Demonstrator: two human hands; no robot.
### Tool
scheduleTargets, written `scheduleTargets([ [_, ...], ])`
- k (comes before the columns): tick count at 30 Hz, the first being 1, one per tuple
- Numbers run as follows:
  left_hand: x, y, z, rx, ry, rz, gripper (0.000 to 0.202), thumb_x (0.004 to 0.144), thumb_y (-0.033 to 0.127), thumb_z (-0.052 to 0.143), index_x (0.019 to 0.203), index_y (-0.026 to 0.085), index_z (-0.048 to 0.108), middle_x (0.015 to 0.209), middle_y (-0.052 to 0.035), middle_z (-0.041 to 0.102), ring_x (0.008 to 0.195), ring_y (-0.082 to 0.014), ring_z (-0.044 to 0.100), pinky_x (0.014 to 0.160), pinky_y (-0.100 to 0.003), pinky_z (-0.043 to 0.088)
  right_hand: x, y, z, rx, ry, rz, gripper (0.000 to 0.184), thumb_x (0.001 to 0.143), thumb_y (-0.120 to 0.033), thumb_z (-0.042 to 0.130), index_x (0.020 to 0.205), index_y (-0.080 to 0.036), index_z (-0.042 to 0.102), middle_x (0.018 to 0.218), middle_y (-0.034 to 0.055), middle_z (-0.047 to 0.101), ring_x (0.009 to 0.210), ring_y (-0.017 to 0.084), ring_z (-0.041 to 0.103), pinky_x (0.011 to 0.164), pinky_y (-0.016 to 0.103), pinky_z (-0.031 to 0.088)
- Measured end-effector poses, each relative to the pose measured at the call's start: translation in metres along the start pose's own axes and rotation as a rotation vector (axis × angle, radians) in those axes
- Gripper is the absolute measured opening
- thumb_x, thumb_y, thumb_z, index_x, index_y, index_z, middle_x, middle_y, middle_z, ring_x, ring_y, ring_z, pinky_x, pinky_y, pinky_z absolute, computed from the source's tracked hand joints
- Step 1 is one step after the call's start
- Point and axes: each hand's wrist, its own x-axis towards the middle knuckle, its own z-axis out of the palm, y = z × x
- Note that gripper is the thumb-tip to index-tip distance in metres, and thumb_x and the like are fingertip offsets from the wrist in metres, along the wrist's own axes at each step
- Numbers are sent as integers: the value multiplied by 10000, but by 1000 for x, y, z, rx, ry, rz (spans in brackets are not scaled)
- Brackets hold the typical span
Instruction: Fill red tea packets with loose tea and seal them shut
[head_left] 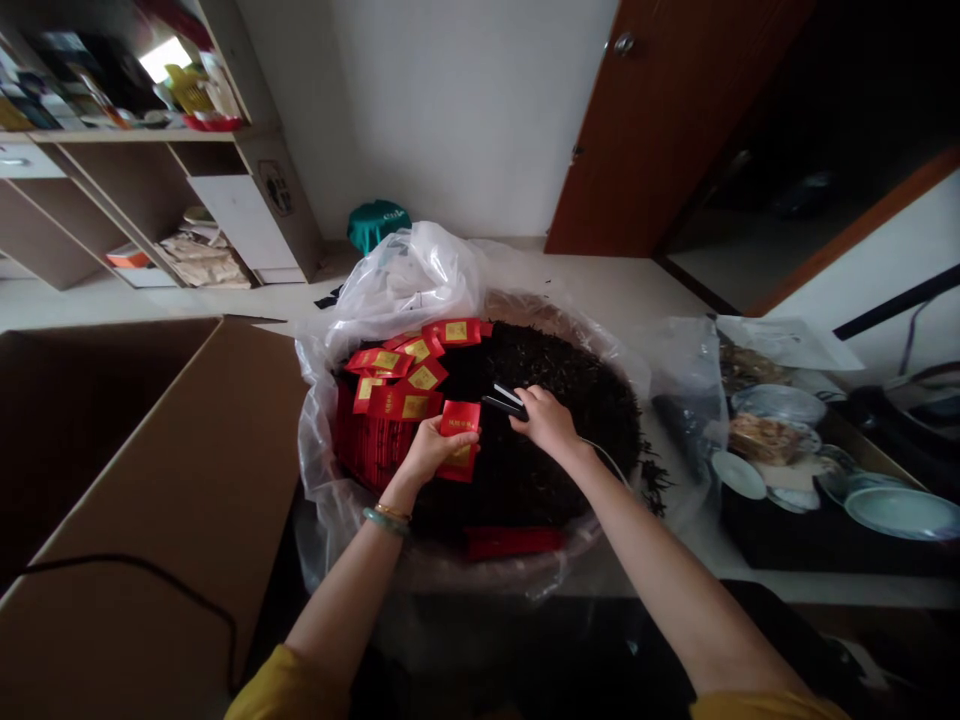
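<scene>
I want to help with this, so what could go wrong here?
1. The left hand holds a red packet over the loose tea leaves; tilted, it might spill.
2. Some leaves already lie over the rim of the plastic-lined basket, so more could scatter.
3. The right hand grips a small black tool close to the left hand's fingers, which might get pinched.

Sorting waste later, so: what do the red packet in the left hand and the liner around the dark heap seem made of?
The red packet looks like glossy foil or coated paper: it shines, with a gold label. The liner looks like thin clear plastic film: translucent, crinkled, glinting.
</scene>
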Motion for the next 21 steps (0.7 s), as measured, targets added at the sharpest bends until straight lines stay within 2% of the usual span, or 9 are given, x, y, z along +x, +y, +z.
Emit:
scheduleTargets([
  [3,1,-2,-1,19,-7,11,528,370,349,902,769,86,679,690,-48,718,574,-171,664,593,-287,535,3,11,-15,294,39,-46,440,781,-290,653,1202,-183,583,1139,97,616,1016,237,601,866,346,486],
  [5,2,-4,-2,49,-6,20,529,367,355,901,768,89,681,682,-45,716,577,-171,659,594,-286,532,4,12,-27,476,-18,-112,438,777,-315,664,1191,-186,601,1147,86,632,1021,223,611,894,349,478],
  [7,3,-6,-3,87,-19,26,521,372,362,898,763,93,684,669,-40,713,574,-168,652,595,-284,525,3,6,-38,579,-128,-175,440,765,-337,678,1176,-190,620,1140,79,649,1003,215,624,881,345,485],
  [9,3,-7,-4,122,-50,49,505,387,368,892,765,99,694,677,-37,716,589,-163,648,614,-281,520,2,-8,-44,578,-209,-221,464,734,-354,707,1160,-184,638,1101,82,669,970,218,637,857,346,493],
  [14,2,-6,-3,191,-100,126,481,403,396,880,760,116,717,695,-32,715,632,-160,641,654,-278,507,-2,-42,-45,478,-242,-224,395,730,-321,718,1105,-206,679,1042,80,704,941,230,657,837,339,493],
  [17,2,-6,-4,187,-101,111,476,406,409,875,744,114,715,684,-30,705,623,-157,630,632,-271,495,-3,-50,-43,470,-230,-190,297,760,-279,690,1049,-210,704,1009,64,724,921,229,671,829,329,498],
  [21,3,-7,-4,179,-94,99,467,404,402,876,725,108,708,663,-26,696,601,-143,615,622,-262,485,-5,-52,-42,422,-169,-188,266,779,-256,672,1036,-197,705,1057,76,714,986,236,660,889,342,484],
])
